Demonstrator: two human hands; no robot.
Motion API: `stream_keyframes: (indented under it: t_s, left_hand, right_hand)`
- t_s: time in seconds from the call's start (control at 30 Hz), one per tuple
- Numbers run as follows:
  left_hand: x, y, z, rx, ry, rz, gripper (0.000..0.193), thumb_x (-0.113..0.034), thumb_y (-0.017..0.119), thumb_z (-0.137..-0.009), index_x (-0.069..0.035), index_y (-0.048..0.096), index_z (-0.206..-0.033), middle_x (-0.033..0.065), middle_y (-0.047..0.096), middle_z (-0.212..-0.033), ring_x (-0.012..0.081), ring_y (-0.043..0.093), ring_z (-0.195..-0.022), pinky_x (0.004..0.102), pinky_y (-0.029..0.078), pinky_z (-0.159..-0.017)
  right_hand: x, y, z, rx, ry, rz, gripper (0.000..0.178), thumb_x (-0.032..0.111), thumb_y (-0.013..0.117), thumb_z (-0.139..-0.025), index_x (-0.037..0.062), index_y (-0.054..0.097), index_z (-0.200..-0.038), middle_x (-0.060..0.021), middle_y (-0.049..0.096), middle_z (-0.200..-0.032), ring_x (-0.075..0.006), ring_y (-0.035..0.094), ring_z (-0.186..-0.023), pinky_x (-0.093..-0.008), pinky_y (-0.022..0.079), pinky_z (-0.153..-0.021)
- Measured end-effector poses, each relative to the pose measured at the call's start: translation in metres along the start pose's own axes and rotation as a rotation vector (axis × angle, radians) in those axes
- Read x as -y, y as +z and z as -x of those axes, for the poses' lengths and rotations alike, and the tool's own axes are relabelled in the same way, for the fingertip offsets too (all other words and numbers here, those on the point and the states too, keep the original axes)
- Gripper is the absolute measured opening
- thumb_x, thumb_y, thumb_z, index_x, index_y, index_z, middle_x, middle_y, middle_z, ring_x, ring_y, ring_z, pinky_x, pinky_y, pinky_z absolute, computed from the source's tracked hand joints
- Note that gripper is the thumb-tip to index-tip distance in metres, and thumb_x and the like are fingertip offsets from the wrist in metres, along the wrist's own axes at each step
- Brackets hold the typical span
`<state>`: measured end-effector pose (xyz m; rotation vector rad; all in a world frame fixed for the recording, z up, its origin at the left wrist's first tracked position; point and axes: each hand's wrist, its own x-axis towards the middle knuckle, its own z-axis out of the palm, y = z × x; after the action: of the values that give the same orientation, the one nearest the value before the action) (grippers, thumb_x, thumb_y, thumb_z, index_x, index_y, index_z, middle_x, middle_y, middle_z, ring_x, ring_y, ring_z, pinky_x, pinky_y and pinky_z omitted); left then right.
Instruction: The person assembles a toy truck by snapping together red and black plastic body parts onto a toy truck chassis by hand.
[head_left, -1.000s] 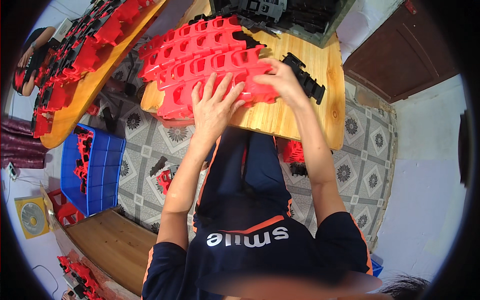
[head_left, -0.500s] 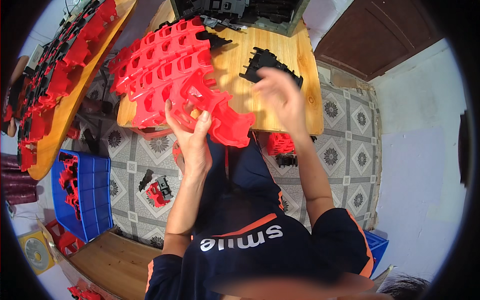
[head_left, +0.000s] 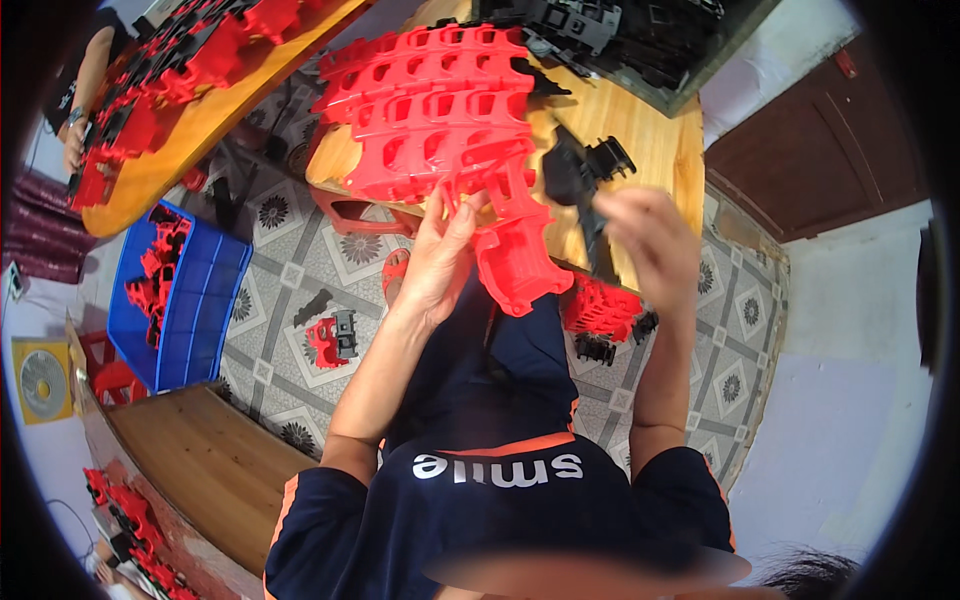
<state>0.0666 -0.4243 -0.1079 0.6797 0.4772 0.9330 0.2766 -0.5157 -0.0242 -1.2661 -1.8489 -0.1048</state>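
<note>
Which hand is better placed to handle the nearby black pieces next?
Probably the right: the right hand is beside the black pieces, though blur hides whether it grips one. The left hand is occupied, holding a red part.

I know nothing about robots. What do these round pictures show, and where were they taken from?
There is no machine, only a person working bare-handed. A wide, head-worn fisheye camera looks down, which is why straight edges bend. On the wooden table lie rows of red plastic parts; a dark box at its far side holds black and grey parts. The left hand holds a red piece. The right hand, blurred, is at a black part; whether it grips is unclear.
</note>
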Motion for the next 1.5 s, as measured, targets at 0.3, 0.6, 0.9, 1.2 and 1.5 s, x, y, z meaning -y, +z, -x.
stream_keyframes:
  t_s: [0.3, 0.6, 0.9, 1.2, 1.5]
  left_hand:
    - [-0.004, -0.010, -0.001, 0.052, -0.055, 0.056, 0.071, -0.029, 0.064, -0.096, -0.009, 0.023, -0.151, 0.0098, 0.048, -0.140, 0.0199, 0.046, -0.129, 0.0386, 0.041, -0.107]
    - [-0.013, -0.012, -0.002, 0.190, -0.099, 0.086, 0.063, -0.030, 0.055, -0.100, -0.012, 0.022, -0.151, 0.0079, 0.046, -0.141, 0.0197, 0.045, -0.129, 0.0392, 0.039, -0.108]
    - [-0.009, -0.014, 0.001, 0.134, 0.000, 0.093, 0.076, -0.028, 0.054, -0.101, -0.024, 0.002, -0.157, 0.0114, 0.024, -0.157, 0.0241, 0.024, -0.144, 0.0433, 0.020, -0.117]
    - [-0.012, -0.005, 0.004, 0.179, 0.032, 0.047, 0.082, -0.028, 0.056, -0.099, -0.020, -0.002, -0.156, 0.0153, 0.035, -0.150, 0.0298, 0.041, -0.136, 0.0471, 0.038, -0.110]
    - [0.001, -0.007, 0.005, 0.104, 0.347, -0.561, 0.099, -0.015, 0.067, -0.088, -0.002, -0.005, -0.154, 0.0246, 0.024, -0.152, 0.0291, 0.027, -0.141, 0.0371, 0.021, -0.116]
  right_hand:
    - [0.033, 0.026, -0.004, 0.226, -0.231, 0.106, 0.037, 0.004, 0.068, -0.070, -0.0015, 0.067, -0.107, -0.0096, 0.060, -0.100, -0.0254, 0.061, -0.089, -0.0347, 0.052, -0.072]
    - [0.038, 0.036, -0.007, 0.240, -0.369, 0.191, 0.037, 0.006, 0.067, -0.070, -0.0010, 0.067, -0.106, -0.0102, 0.062, -0.101, -0.0259, 0.062, -0.089, -0.0366, 0.053, -0.077]
    - [0.042, 0.036, -0.008, 0.196, -0.440, 0.223, 0.035, 0.005, 0.068, -0.069, -0.0023, 0.066, -0.103, -0.0099, 0.061, -0.097, -0.0226, 0.061, -0.088, -0.0359, 0.053, -0.080]
    - [0.037, 0.042, -0.003, 0.246, -0.406, 0.200, 0.038, 0.008, 0.068, -0.070, -0.0009, 0.067, -0.107, -0.0110, 0.062, -0.101, -0.0256, 0.062, -0.090, -0.0382, 0.054, -0.078]
    - [-0.007, 0.101, -0.018, 0.001, 0.609, -0.812, 0.041, 0.019, 0.068, -0.093, -0.0030, 0.057, -0.125, -0.0074, 0.061, -0.111, -0.0099, 0.061, -0.090, -0.0238, 0.050, -0.077]
